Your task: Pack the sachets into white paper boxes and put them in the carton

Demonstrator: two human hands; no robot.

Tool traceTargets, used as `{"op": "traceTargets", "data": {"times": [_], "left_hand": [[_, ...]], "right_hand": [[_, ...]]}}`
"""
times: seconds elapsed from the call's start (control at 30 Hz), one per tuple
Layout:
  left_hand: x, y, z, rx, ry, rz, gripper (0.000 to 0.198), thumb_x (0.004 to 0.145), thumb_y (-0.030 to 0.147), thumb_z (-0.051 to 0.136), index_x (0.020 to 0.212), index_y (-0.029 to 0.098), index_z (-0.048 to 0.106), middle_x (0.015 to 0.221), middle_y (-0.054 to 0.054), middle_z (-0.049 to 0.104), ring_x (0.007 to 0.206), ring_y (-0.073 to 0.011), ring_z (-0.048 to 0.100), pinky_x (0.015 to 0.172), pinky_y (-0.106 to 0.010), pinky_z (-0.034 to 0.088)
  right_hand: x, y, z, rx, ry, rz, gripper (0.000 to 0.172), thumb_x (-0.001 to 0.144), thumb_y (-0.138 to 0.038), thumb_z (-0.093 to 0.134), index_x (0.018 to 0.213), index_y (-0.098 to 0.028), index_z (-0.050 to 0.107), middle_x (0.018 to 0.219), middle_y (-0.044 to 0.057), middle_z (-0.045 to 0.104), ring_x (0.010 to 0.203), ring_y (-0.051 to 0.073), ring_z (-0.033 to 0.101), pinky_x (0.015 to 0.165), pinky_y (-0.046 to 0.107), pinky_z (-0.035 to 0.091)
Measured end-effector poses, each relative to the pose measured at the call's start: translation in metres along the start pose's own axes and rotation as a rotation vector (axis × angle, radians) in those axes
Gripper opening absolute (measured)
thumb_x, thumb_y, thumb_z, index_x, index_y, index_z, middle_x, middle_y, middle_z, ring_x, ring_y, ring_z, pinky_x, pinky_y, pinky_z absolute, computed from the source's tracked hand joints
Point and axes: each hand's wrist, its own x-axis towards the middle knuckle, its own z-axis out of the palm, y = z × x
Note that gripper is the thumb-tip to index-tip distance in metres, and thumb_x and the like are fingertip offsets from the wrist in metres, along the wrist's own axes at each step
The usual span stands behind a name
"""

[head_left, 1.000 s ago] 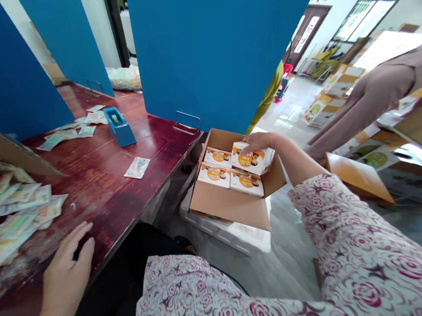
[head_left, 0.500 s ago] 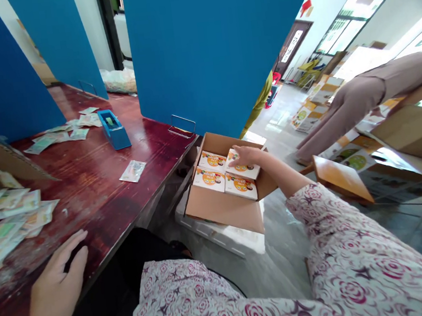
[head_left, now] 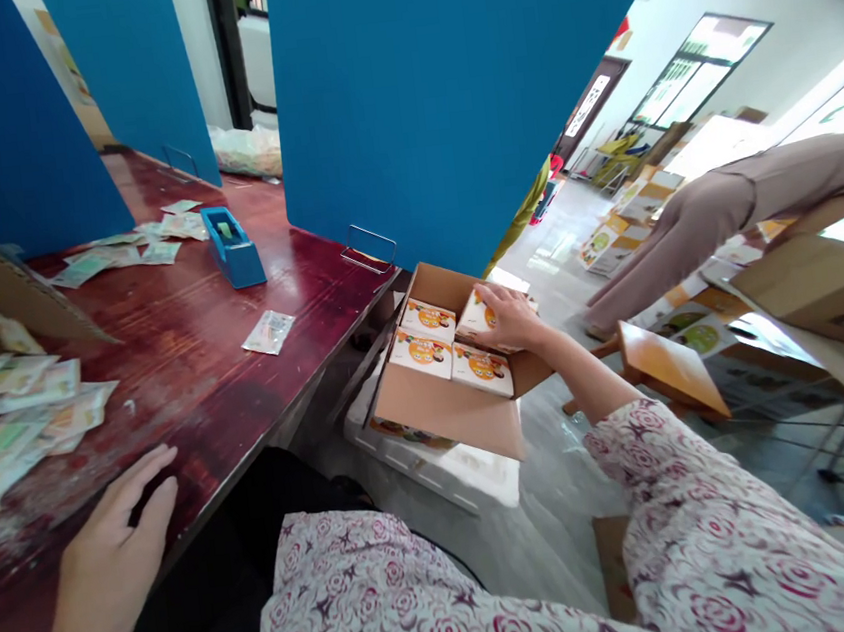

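My right hand rests over the back right of several small white boxes with orange labels, gripping the end of one printed box. Three matching boxes sit beside it in an open cardboard carton, which stands on a white foam crate. My left hand lies flat on a dark red wooden table, holding nothing. Its fingertips are close to a loose heap of flat printed sachets.
Blue partition boards stand along the table. A blue tape dispenser and a lone sachet lie on the table. A co-worker's sleeved arm reaches in at right, above a low orange-topped stand and stacked cartons.
My right hand has moved from pressing the top of the back right box to gripping its right end, and that box now sits low in the carton. The view has shifted slightly.
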Motion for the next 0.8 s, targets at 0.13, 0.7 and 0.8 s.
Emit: {"op": "traceTargets", "data": {"times": [0.13,0.7,0.8], "left_hand": [[-0.001,0.001,0.0,0.007,-0.016,-0.009,0.036,0.079,0.054,0.056,0.107,0.038,0.073,0.128,0.007,0.07,0.124,-0.0274,0.063,0.114,-0.046,0.044],[-0.003,0.01,-0.005,0.013,-0.095,-0.042,0.052,0.081,0.056,0.048,0.114,0.022,0.07,0.132,-0.003,0.068,0.127,-0.0256,0.06,0.119,-0.043,0.038],[-0.004,0.014,-0.007,0.027,-0.124,-0.039,0.054,0.084,0.054,0.045,0.118,0.019,0.067,0.135,-0.004,0.066,0.13,-0.0234,0.058,0.12,-0.041,0.036]], "right_hand": [[-0.006,0.013,0.01,0.054,-0.015,-0.001,0.096,0.078,-0.061,0.063,0.154,-0.014,0.029,0.153,0.019,0.04,0.142,0.035,0.037,0.118,0.044,0.03],[0.024,0.014,0.016,0.008,-0.391,0.03,0.094,0.08,-0.042,0.073,0.155,-0.006,0.03,0.159,0.025,0.033,0.145,0.037,0.038,0.119,0.044,0.032],[0.024,0.009,0.019,0.047,-0.426,0.116,0.076,0.089,-0.05,0.06,0.148,-0.005,0.044,0.149,0.024,0.049,0.132,0.037,0.053,0.113,0.045,0.04]]}}
